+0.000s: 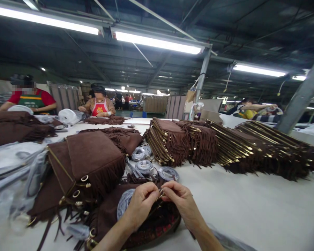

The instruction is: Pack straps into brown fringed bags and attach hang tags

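Note:
My left hand (141,204) and my right hand (179,200) meet over a brown suede fringed bag (107,212) lying at the table's near edge. Both hands are closed in a pinch on a small gold metal fitting (161,193) at the bag's top. A grey wrapped coil (124,204) lies on the bag just left of my left hand. What exactly the fingertips hold beyond the fitting is too small to tell.
More brown fringed bags (91,164) pile up to the left, and a long row of them (225,144) stands at the back right. Wrapped grey coils (143,166) lie between. Clear plastic bags (13,174) cover the left. Other workers (99,104) sit across the white table (251,205).

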The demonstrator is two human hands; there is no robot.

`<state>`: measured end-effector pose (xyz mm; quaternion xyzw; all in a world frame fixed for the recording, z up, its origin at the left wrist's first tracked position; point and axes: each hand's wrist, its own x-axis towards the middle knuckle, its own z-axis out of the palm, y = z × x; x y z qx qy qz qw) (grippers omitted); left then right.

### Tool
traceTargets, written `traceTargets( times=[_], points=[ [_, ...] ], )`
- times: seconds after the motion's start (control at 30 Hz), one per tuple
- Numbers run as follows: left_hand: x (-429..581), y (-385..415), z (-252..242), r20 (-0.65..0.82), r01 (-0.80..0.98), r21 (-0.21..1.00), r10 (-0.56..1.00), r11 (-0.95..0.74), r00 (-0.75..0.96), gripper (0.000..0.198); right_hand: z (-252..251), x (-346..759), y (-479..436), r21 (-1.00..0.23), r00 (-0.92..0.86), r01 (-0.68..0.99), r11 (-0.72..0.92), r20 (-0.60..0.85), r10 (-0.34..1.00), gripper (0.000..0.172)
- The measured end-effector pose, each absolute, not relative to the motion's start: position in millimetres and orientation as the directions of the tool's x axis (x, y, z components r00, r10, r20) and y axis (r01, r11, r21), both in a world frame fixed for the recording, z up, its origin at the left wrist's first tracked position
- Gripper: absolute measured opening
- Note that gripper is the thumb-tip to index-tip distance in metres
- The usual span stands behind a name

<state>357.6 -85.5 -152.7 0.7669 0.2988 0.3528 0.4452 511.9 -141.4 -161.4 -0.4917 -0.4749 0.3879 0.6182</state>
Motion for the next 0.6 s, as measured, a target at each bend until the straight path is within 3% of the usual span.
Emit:
traceTargets(
  times=[0.4, 0.6],
  points=[
    [359.7, -86.2, -150.4, 0.307, 0.204, 0.845, 0.762, -0.493, 0.570, 0.026, -164.4, 510.7, -140.0, -0.959, 0.169, 0.110, 0.261, 0.277, 0.946, 0.033],
    [361.9, -84.4, -156.8, 0.328, 0.233, 0.823, 0.767, -0.519, 0.551, 0.025, -169.2, 506.6, -139.6, -0.896, 0.184, 0.288, 0.339, 0.399, 0.898, 0.024]
  ],
)
